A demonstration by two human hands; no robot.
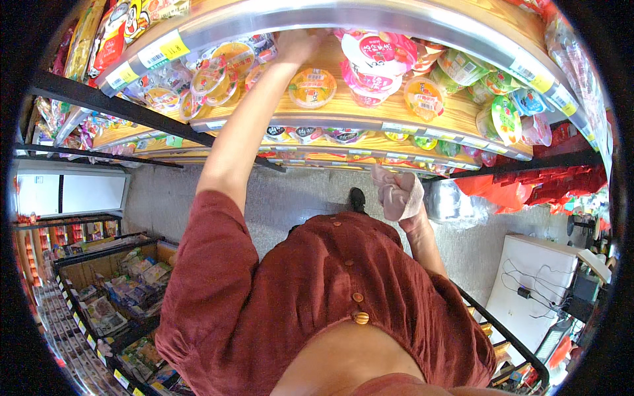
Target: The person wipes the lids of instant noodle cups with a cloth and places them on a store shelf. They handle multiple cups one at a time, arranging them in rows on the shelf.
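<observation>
My left hand (pixel 296 45) reaches onto a wooden shelf (pixel 277 106), beneath the metal edge of the shelf above. Its fingers are partly hidden, so I cannot see whether they hold anything. Beside its wrist are clear-lidded orange jelly cups (pixel 234 58), and a single orange cup (pixel 312 88) lies to the right of the forearm. Farther right, pink-lidded cups (pixel 374 64) are stacked near another orange cup (pixel 424 98). Down by my right side, a crumpled pale cloth (pixel 400 193) is gripped in my right hand (pixel 410 220), covering most of it.
Price tags line the upper shelf edge (pixel 342 17). Green cups (pixel 500 116) stand at the shelf's right end. Lower shelves hold more cups. Behind me are a bin of packets (pixel 133 282) on the left and a white table with cables (pixel 525 287) on the right. Grey floor (pixel 292 193) lies below.
</observation>
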